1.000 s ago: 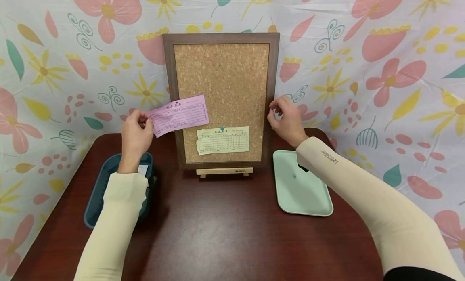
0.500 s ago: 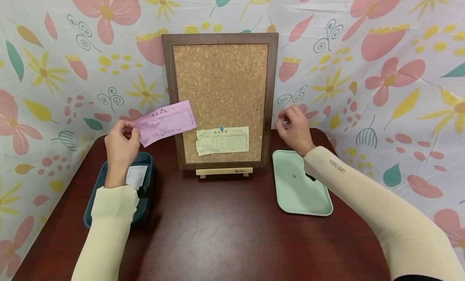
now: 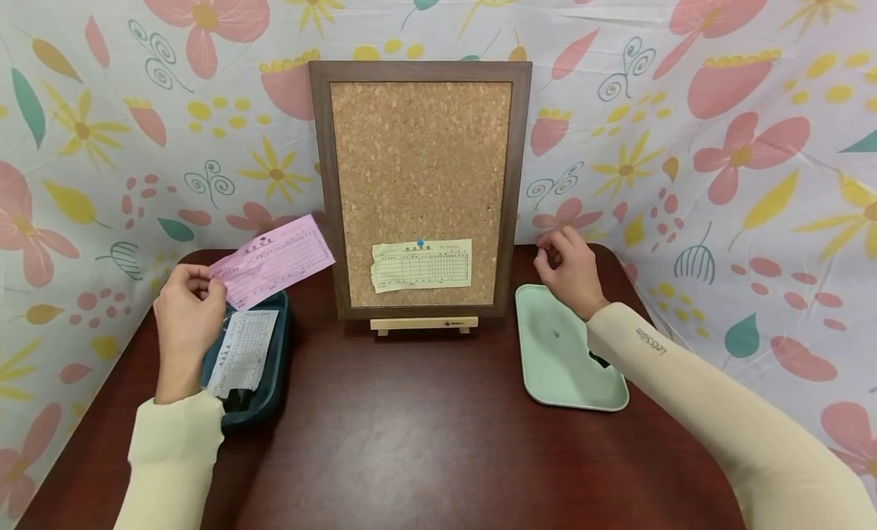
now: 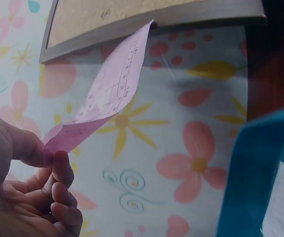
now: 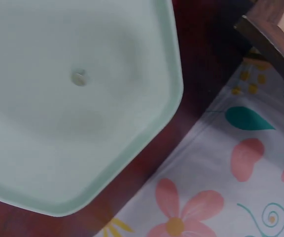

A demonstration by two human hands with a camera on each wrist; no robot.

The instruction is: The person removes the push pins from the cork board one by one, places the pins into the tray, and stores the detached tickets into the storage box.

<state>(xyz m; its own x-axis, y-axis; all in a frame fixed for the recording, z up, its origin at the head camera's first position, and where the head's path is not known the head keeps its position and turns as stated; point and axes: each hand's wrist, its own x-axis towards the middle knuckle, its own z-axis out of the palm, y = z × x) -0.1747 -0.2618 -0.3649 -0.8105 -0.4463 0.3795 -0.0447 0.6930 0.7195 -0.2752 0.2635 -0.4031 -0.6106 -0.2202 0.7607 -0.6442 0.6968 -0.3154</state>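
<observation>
A pink printed slip (image 3: pixel 274 260) is pinched at its left end between the thumb and fingers of my left hand (image 3: pixel 188 313). In the left wrist view this paper slip (image 4: pixel 124 74) bends upward, away from the fingertips. My right hand (image 3: pixel 575 275) hovers over the back of the pale green tray (image 3: pixel 572 378), thumb and index finger close together; whether something tiny is between them is unclear. A small pin-like piece (image 5: pixel 79 77) lies in that tray. On the framed cork board (image 3: pixel 421 164), a blue pushpin (image 3: pixel 420 243) fastens a yellow-green slip (image 3: pixel 452 267).
At the left stands a blue basket (image 3: pixel 277 374) with a white printed slip (image 3: pixel 247 347) in it. A small wooden stand (image 3: pixel 425 324) supports the board's lower edge. Patterned cloth (image 3: pixel 630 27) hangs behind the dark wooden table (image 3: pixel 438 439).
The pink slip has moved left and down with my left hand, off the board's lower left and toward the basket. My right hand has drawn away from the frame, to the right and down.
</observation>
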